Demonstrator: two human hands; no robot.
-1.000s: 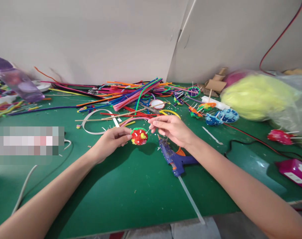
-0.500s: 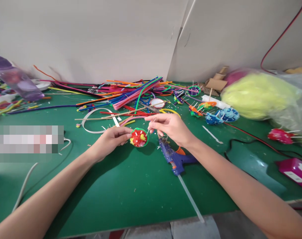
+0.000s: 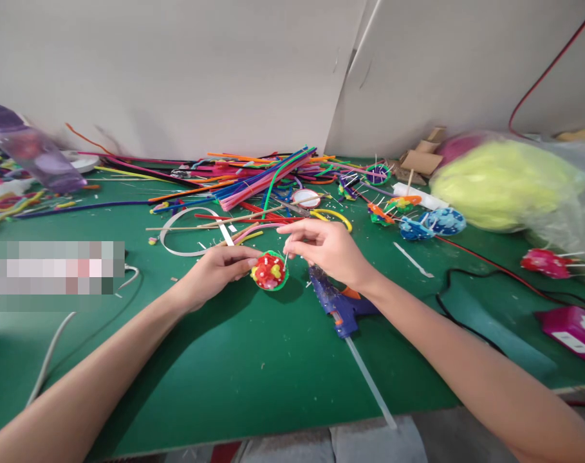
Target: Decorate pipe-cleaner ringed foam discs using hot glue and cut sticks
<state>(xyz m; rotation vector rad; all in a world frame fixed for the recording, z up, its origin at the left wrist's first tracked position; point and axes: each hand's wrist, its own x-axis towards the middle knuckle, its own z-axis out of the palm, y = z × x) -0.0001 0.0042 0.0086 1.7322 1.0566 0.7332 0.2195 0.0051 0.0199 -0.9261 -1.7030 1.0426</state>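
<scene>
My left hand (image 3: 223,270) pinches the left edge of a small round craft piece (image 3: 268,272), red with white dots and yellow and pink bits, rimmed in green. At its right edge, my right hand (image 3: 324,251) holds a thin white stick (image 3: 286,259) between thumb and forefinger. The stick's lower end meets or nearly meets the green rim; exact contact is too small to tell. Under my right wrist lies a blue glue gun (image 3: 338,305) on the green table (image 3: 215,379), a long clear glue stick (image 3: 372,386) coming out of its back end.
Coloured pipe cleaners (image 3: 263,177) lie heaped at the back. Several blue and orange craft pieces (image 3: 445,221) sit to the right, before a bag of yellow material (image 3: 504,183). A magenta box (image 3: 572,334) and black cable (image 3: 444,289) lie at right, a purple bottle (image 3: 36,154) at left.
The white stick has come down closer to the craft piece's right edge, and my right hand has shifted slightly left. My left hand keeps its hold.
</scene>
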